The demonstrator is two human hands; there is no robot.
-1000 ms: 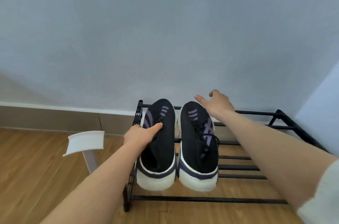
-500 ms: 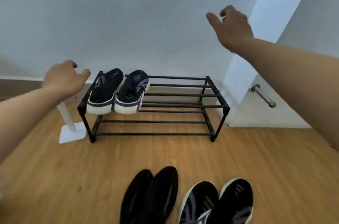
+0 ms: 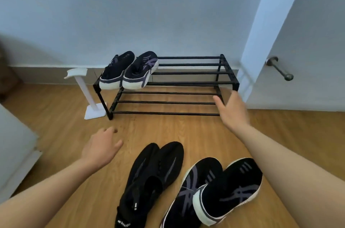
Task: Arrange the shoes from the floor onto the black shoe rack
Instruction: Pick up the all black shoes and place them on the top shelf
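A black two-tier shoe rack (image 3: 188, 83) stands against the wall. On the left end of its top tier sits a pair of black sneakers with purple stripes and white soles (image 3: 128, 70). On the wooden floor near me lie an all-black pair (image 3: 149, 177) and, to its right, a black pair with grey-purple stripes and white soles (image 3: 214, 188). My left hand (image 3: 99, 148) hovers open above the floor, left of the all-black pair. My right hand (image 3: 232, 109) is open in front of the rack's right end. Both hands hold nothing.
A white stand (image 3: 85, 93) sits on the floor at the rack's left end. A white door with a metal handle (image 3: 279, 69) is at the right. A white furniture edge (image 3: 13, 151) is at the left.
Both hands have let go of the pair on the rack and dropped lower, toward the floor. My view has pulled back from the rack and now takes in the two pairs on the floor.
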